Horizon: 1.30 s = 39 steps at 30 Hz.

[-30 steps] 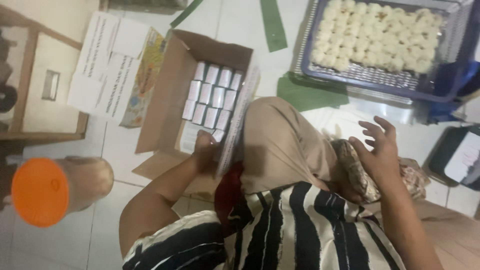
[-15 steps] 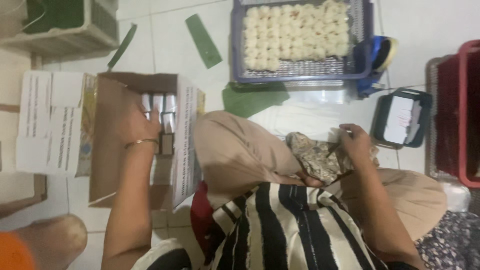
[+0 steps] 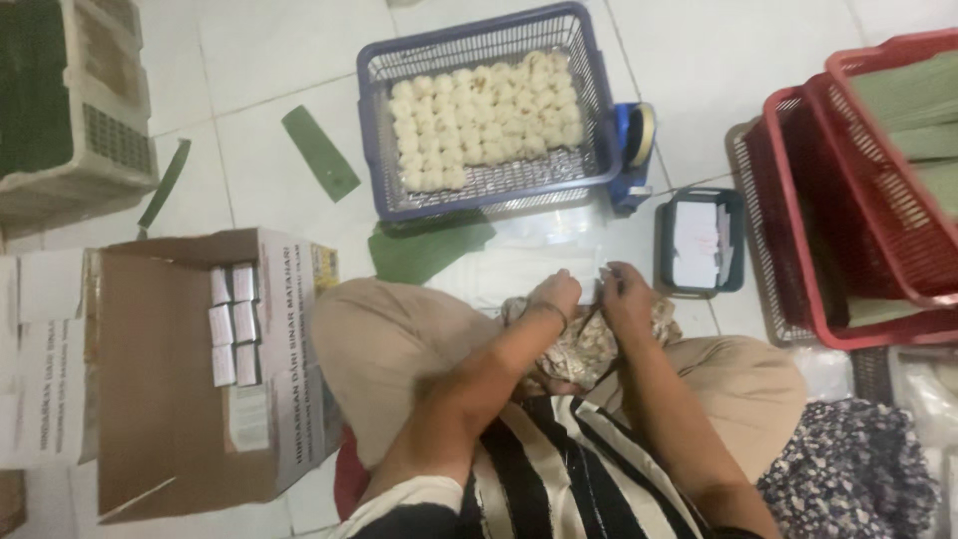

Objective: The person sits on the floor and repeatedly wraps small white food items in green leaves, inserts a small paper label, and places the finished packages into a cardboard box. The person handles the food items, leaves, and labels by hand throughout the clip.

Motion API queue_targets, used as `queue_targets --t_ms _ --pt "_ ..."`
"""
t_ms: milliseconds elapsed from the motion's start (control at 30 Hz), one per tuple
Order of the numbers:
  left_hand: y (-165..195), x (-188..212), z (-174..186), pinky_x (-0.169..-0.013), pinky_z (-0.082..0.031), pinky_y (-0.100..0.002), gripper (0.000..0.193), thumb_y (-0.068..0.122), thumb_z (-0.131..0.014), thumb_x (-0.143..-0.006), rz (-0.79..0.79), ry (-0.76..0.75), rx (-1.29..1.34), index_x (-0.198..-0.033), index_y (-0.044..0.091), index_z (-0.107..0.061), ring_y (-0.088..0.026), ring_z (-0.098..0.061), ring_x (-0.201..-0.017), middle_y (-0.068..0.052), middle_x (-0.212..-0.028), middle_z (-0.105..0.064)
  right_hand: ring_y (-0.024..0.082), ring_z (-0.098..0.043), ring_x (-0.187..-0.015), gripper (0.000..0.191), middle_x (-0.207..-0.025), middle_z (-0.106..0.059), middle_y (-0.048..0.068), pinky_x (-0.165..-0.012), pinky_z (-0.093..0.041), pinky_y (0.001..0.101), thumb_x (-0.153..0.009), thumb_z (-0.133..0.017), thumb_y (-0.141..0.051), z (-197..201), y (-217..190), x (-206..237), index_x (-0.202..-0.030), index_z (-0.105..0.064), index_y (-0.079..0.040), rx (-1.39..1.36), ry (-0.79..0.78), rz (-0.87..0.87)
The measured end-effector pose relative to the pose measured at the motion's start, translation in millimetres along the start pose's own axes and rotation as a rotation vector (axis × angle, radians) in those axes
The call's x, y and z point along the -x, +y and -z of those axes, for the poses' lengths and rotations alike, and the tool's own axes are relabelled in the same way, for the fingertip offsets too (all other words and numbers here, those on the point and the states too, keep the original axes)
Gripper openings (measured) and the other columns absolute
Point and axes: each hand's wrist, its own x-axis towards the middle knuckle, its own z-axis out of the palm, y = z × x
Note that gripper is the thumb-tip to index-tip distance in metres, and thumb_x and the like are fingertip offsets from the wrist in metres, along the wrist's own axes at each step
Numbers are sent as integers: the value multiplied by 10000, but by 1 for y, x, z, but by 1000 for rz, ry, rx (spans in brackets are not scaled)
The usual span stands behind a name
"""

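Plastic sheet (image 3: pixel 544 268): thin, clear, lying flat on the white tiled floor (image 3: pixel 718 70) just ahead of the person's knees; long axis runs left to right across the view, far edge toward the blue basket. Near edge is under both hands.

Left hand (image 3: pixel 557 296): fingers curled down onto the sheet's near edge; whether they pinch it cannot be told.
Right hand (image 3: pixel 624 292): fingertips bunched at the same edge, touching the left hand; grip closed, what it holds too small to tell.

Patterned cloth (image 3: pixel 589 349): bunched in the lap beneath both wrists.
Green leaf piece (image 3: pixel 429 250): flat on the floor, just left of the sheet.
Blue basket (image 3: pixel 479 185): beyond the sheet, filled with rows of pale round balls (image 3: pixel 484 115).
Tape dispenser (image 3: pixel 634 150): blue, against the basket's right side.
Small dark tray (image 3: pixel 667 245): right of the hands, holding white papers.
Red baskets (image 3: pixel 848 200): far right, nested.
Cardboard box (image 3: pixel 160 399): left of the knee, open, with small white boxes (image 3: pixel 232 324) packed inside.
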Motion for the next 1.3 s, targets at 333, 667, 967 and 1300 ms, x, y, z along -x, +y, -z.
queue_targets --t_ms 333,667,967,1300 --pt "-52 2 22 -759 -574 -402 438 379 -953 -727 380 88 412 -813 -2 -755 -311 -695 -766 -186 -866 -747 292 -708 -829 269 -977 -741 171 -780 -553 381 -949 -697 -225 -1 14 -19 -1127 -717 -25 4 17 -63" --pt "-83 -3 13 -520 -563 -327 276 150 -911 -724 475 141 1134 -795 11 -684 -207 -670 -646 -85 -735 -691 342 -670 -1124 217 -1205 -681 167 -988 -553 424 -998 -574 -51 -22 16 -4 -1192 -666 -76 147 -98 391" --pt "-84 1 18 -638 -540 -366 528 522 -926 -621 345 207 664 -692 60 -681 -213 -669 -631 -91 -683 -699 375 -654 -1029 445 -1144 -678 199 -899 -543 448 -922 -576 -46 -35 -1 -2 -1362 -620 -94 173 -398 399" --pt "-139 0 58 -669 -576 -385 212 218 -761 -863 507 91 2145 -1030 156 -646 -230 -661 -805 -13 -1001 -651 413 -636 -907 336 -1042 -650 210 -806 -528 498 -929 -640 -110 -49 15 -11 -1255 -680 -41 273 -304 403"
